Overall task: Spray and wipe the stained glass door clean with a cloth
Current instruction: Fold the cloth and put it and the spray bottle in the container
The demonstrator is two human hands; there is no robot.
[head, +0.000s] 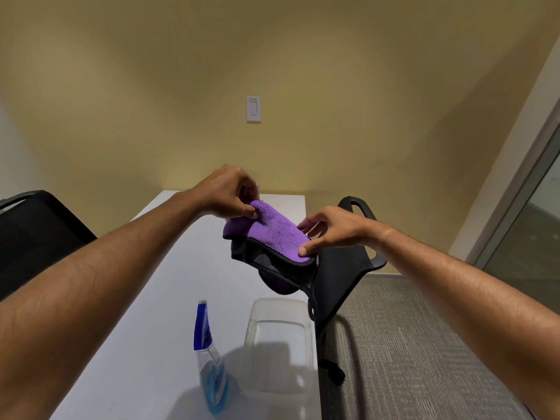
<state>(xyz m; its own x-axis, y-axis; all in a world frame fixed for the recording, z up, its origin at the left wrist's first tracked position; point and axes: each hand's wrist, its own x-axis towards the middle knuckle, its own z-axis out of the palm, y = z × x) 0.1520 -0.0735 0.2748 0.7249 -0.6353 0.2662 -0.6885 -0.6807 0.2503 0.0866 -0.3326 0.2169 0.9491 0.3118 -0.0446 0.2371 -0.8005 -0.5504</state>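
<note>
A purple cloth with a black edge and dark underside hangs in the air above the white table. My left hand pinches its far left corner. My right hand pinches its right edge, thumb on top. Part of the cloth droops below between them. A spray bottle with a blue trigger head and blue liquid stands on the table near me. The glass door shows at the right edge with its grey frame; stains on it cannot be made out.
A clear plastic bin sits on the table right of the bottle. A black mesh chair stands at the table's right side, another black chair at the left. Grey carpet covers the floor. A light switch is on the wall.
</note>
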